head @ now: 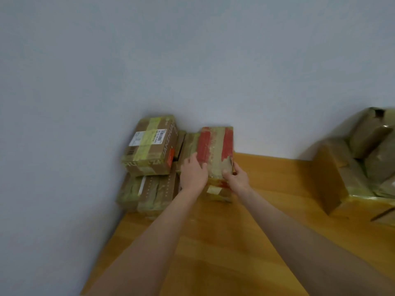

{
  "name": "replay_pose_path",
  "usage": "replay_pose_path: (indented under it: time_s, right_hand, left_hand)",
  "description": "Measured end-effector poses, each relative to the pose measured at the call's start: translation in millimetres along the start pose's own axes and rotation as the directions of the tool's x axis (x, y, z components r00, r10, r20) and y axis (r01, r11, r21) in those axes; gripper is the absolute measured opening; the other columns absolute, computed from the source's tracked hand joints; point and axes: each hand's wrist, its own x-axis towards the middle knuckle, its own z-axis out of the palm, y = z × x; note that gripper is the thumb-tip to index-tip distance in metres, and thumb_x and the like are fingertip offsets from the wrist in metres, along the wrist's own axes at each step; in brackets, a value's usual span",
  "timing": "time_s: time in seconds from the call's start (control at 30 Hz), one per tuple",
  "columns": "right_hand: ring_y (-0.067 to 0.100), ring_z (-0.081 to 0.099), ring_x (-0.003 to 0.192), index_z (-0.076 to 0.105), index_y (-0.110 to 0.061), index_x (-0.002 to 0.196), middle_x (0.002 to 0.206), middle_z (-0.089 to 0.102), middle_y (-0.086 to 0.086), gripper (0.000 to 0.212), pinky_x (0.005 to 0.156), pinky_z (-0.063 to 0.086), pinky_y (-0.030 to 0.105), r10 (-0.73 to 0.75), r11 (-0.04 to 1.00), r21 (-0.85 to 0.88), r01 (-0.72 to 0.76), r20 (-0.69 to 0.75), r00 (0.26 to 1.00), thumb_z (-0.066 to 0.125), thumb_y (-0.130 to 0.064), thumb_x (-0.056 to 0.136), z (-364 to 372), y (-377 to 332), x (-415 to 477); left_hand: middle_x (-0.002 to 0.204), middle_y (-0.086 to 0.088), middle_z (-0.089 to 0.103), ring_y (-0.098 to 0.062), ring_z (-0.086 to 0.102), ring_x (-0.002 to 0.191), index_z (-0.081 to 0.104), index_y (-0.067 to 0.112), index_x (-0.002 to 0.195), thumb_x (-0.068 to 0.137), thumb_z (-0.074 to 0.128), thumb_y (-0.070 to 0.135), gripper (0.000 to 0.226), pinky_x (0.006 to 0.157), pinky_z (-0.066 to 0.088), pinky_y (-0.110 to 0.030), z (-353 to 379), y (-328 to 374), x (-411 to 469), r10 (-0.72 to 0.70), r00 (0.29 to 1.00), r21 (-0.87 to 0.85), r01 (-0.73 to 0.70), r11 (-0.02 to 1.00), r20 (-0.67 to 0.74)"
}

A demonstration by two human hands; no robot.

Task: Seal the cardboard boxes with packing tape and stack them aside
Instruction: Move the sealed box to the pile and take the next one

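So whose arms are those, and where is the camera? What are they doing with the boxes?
Those are a person's own bare arms. The camera sits on their head and looks forward and down, so you see what they see. There is only this one picture. Both hands hold a taped red-striped box against the wall. The left hand is at its left edge. The right hand is at its near right corner, thumb on top. Beside it, a labelled box sits on a lower box. More wrapped boxes pile up far right, on the wooden floor.
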Motion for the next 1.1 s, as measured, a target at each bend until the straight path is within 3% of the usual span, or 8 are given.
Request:
replay_pose_path:
  time_s: [0.2,0.3,0.47,0.7,0.83,0.9,0.97,1.1]
  right_hand:
    - [0.025,0.049,0.129,0.029,-0.018,0.151,0.146,0.047,0.005,0.068,0.106,0.041,0.034,0.016,0.986,-0.164,0.0,0.097,0.995,0.064,-0.026,0.093,-18,-8,-4]
    - [0.027,0.036,0.139,0.032,-0.013,0.15,0.152,0.038,0.009,0.07,0.111,0.033,0.035,-0.054,0.934,-0.356,0.041,-0.027,0.998,0.067,-0.027,0.09,-41,-12,-5]
    - [0.025,0.05,0.123,0.039,-0.021,0.144,0.142,0.043,0.009,0.057,0.098,0.042,0.034,-0.219,0.833,-0.549,0.061,-0.226,0.949,0.061,-0.027,0.093,-114,-31,-23]
    - [0.02,0.047,0.121,0.046,-0.019,0.139,0.133,0.047,0.005,0.047,0.099,0.044,0.036,-0.589,0.711,-0.661,0.239,-0.376,0.716,0.057,-0.024,0.093,-248,-60,-67]
    - [0.023,0.039,0.128,0.042,-0.02,0.14,0.139,0.04,0.007,0.05,0.104,0.04,0.036,-0.578,0.769,-0.612,0.186,-0.539,0.613,0.058,-0.024,0.093,-350,-68,-73]
    - [0.027,0.039,0.131,0.038,-0.02,0.143,0.144,0.035,0.009,0.056,0.104,0.041,0.041,-0.462,0.849,-0.516,0.112,-0.624,0.63,0.059,-0.03,0.092,-401,-57,-73]
    - [0.032,0.04,0.132,0.032,-0.019,0.146,0.149,0.029,0.011,0.066,0.106,0.039,0.049,-0.294,0.924,-0.379,0.041,-0.638,0.712,0.06,-0.04,0.091,-445,-42,-74]
    - [0.032,0.039,0.134,0.026,-0.018,0.152,0.152,0.03,0.009,0.084,0.106,0.037,0.046,-0.152,0.979,-0.188,0.073,-0.452,0.879,0.063,-0.054,0.086,-488,-25,-77]
  left_hand:
    - [0.14,-0.006,0.042,-0.022,0.042,0.128,0.042,0.02,0.139,0.096,0.052,0.024,0.045,0.099,0.042,-0.035,9,10,0,0.071,0.997,0.065,-0.071,0.995,0.002]
    - [0.141,-0.006,0.041,-0.023,0.042,0.128,0.041,0.02,0.14,0.095,0.053,0.025,0.047,0.102,0.044,-0.039,25,32,-6,0.118,0.992,0.088,-0.122,0.989,0.046]
    - [0.142,-0.007,0.041,-0.026,0.046,0.124,0.041,0.018,0.14,0.096,0.051,0.028,0.046,0.101,0.043,-0.039,59,93,-28,0.2,0.968,-0.001,-0.202,0.979,0.153]
    - [0.145,-0.01,0.038,-0.028,0.046,0.128,0.035,0.014,0.144,0.099,0.041,0.045,0.056,0.104,0.037,-0.039,109,209,-87,0.343,0.917,-0.279,-0.281,0.918,0.205]
    - [0.151,-0.005,0.033,-0.025,0.04,0.133,0.027,0.018,0.148,0.097,0.043,0.049,0.062,0.106,0.035,-0.039,143,274,-122,0.339,0.92,-0.403,-0.24,0.883,0.196]
    - [0.155,-0.004,0.028,-0.025,0.034,0.138,0.021,0.019,0.151,0.096,0.045,0.05,0.068,0.109,0.031,-0.04,158,298,-141,0.323,0.925,-0.43,-0.214,0.877,0.199]
    - [0.157,-0.005,0.023,-0.026,0.028,0.142,0.013,0.022,0.153,0.095,0.047,0.052,0.074,0.111,0.028,-0.042,172,316,-155,0.29,0.935,-0.423,-0.183,0.888,0.205]
    - [0.158,-0.006,0.023,-0.029,0.027,0.142,0.009,0.024,0.154,0.095,0.048,0.05,0.075,0.112,0.028,-0.045,185,342,-172,0.191,0.945,-0.45,-0.055,0.891,0.264]
